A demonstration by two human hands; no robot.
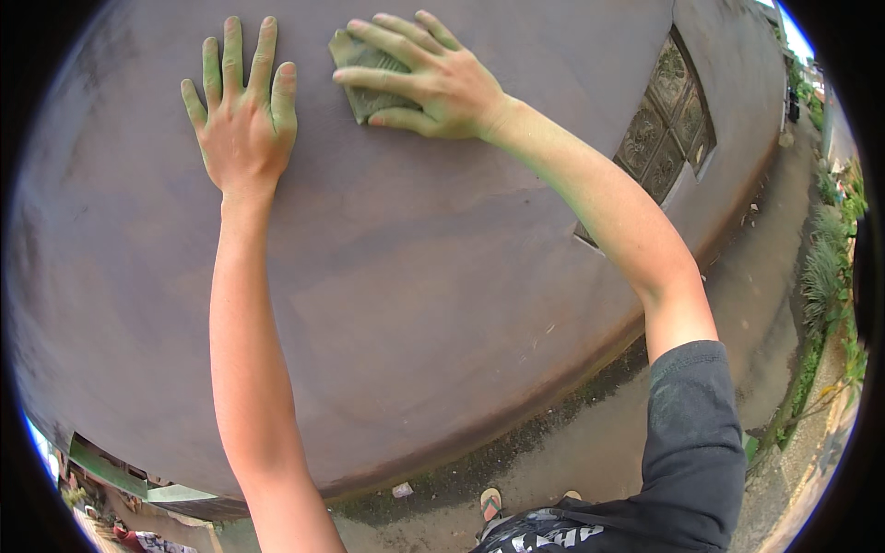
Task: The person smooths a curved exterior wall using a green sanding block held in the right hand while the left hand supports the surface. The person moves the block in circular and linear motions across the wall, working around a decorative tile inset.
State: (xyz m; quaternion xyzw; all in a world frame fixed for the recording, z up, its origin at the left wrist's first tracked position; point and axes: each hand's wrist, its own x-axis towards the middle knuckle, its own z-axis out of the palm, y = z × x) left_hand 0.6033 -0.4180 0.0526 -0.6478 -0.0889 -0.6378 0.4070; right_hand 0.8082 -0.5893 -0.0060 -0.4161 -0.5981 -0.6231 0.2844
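My left hand [244,134] lies flat on the grey-brown wall [396,267], its fingers spread and greenish dust on them. To its right, my right hand [452,88] presses a flat grey-green pad [364,64] against the same wall. Two of its fingers reach over the pad's face and one runs along its lower edge. The pad looks folded, with angular edges; whether it is sandpaper or cloth I cannot make out. Both arms are stretched upward and bare below the sleeve.
A window with patterned panes [666,120] is set in the wall at the right. Below runs a concrete path [581,442] with a pale scrap [402,489] by the wall's foot. Plants [825,276] line the far right edge. A green-framed opening [109,465] shows at lower left.
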